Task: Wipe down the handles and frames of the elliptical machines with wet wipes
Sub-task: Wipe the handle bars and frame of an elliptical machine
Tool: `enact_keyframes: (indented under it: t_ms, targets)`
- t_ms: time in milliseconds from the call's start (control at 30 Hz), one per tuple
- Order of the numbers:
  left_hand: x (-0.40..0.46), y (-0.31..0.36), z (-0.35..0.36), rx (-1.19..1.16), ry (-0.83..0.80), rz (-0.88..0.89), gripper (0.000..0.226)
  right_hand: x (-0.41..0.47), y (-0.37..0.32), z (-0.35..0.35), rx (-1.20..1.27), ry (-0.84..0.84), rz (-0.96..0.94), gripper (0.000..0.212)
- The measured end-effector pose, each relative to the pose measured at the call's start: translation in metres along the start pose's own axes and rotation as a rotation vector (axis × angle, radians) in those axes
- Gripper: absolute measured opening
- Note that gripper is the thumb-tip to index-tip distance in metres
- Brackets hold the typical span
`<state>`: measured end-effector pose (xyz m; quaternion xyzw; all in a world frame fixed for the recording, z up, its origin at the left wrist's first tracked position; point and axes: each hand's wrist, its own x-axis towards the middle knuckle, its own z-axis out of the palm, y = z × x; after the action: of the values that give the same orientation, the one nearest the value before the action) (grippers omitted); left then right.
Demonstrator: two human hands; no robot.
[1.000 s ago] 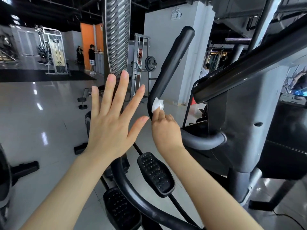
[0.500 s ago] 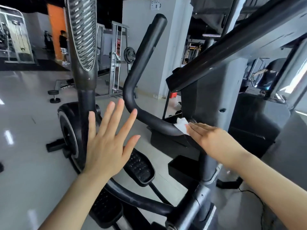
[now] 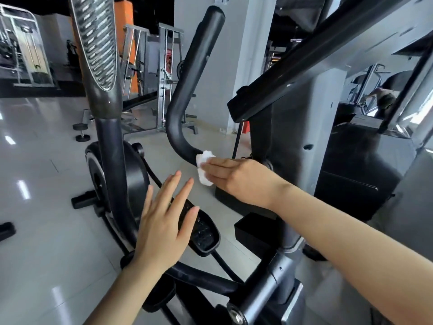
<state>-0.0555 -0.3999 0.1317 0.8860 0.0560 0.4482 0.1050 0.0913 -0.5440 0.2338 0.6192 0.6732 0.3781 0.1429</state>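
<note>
Gym floor, pale glossy tiles (image 3: 42,174), weight racks along the far wall. One elliptical close by, a person leaning over it.

Right hand (image 3: 236,177): fingers straight and together, laid flat over a crumpled white wet wipe (image 3: 204,168). Wipe is pressed against the low bend of the black curved handle (image 3: 185,90), just where the bar turns in toward the grey console column (image 3: 302,127). A flat palm, rather than a pinch, likely spreads the cloth over more of the round bar and lets it slide along the curve.

Left hand (image 3: 164,221): open, fingers spread, holding nothing. It hovers above the black foot pedal (image 3: 203,233); cannot tell whether it touches anything. Probably held out for balance or kept clear of the wiping path.

Further out: the tall ribbed moving arm (image 3: 96,43) rises on the left, above the flywheel housing (image 3: 121,179). Lower frame tube (image 3: 203,281) runs beneath both forearms. Judging by position, the wipe is on the handle's lower section; the upright, the ribbed arm and the frame look like work yet to do.
</note>
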Motion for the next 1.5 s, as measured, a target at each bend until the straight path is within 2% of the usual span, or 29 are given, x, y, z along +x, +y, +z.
enact_keyframes:
  t_ms: [133,200,267,333,433,500,667,767,800,967,1067,1233,1300,1433,1500]
  targets:
    - [-0.006,0.007,0.006,-0.014,-0.044,-0.005,0.055,-0.050,0.016,-0.014,-0.037,-0.038,-0.088,0.047]
    - [-0.006,0.012,0.006,-0.029,-0.045,-0.006,0.054,-0.072,0.023,-0.019,-0.065,-0.081,-0.072,0.050]
    - [-0.006,0.015,0.004,-0.037,-0.029,0.008,0.053,-0.089,0.027,-0.022,-0.057,-0.083,0.007,0.050]
    - [-0.003,0.018,-0.003,-0.053,0.027,0.035,0.049,-0.092,0.020,-0.026,0.041,-0.022,0.194,0.053]
    - [0.002,0.019,-0.023,-0.066,0.148,0.041,0.042,-0.068,-0.006,-0.033,0.320,0.298,0.531,0.055]
    - [0.009,0.016,-0.047,-0.068,0.242,0.014,0.036,-0.036,-0.024,-0.035,0.547,0.534,0.674,0.050]
    - [0.025,-0.005,-0.115,-0.002,0.432,-0.056,0.033,0.073,-0.039,-0.057,0.862,0.905,0.767,0.051]
    - [0.032,-0.018,-0.142,-0.026,0.481,-0.127,0.029,0.131,-0.031,-0.078,0.818,1.105,0.746,0.059]
    - [0.031,-0.024,-0.149,-0.005,0.490,-0.157,0.028,0.147,-0.030,-0.079,0.763,1.118,0.703,0.063]
    - [0.023,-0.046,-0.170,0.153,0.422,-0.144,0.034,0.181,-0.059,-0.033,0.574,0.925,0.465,0.083]
    - [0.024,-0.051,-0.169,0.254,0.349,-0.095,0.035,0.169,-0.077,-0.001,0.541,0.865,0.424,0.081]
    - [0.021,-0.053,-0.158,0.188,0.339,-0.123,0.038,0.137,-0.123,0.042,0.622,0.729,0.404,0.093]
    - [0.015,-0.054,-0.153,0.125,0.348,-0.167,0.038,0.130,-0.129,0.038,0.700,0.779,0.431,0.087]
    - [0.009,-0.057,-0.147,0.023,0.361,-0.222,0.034,0.142,-0.096,-0.011,0.767,1.033,0.613,0.063]
    - [0.008,-0.060,-0.144,-0.003,0.350,-0.249,0.031,0.155,-0.079,-0.024,0.757,1.028,0.567,0.054]
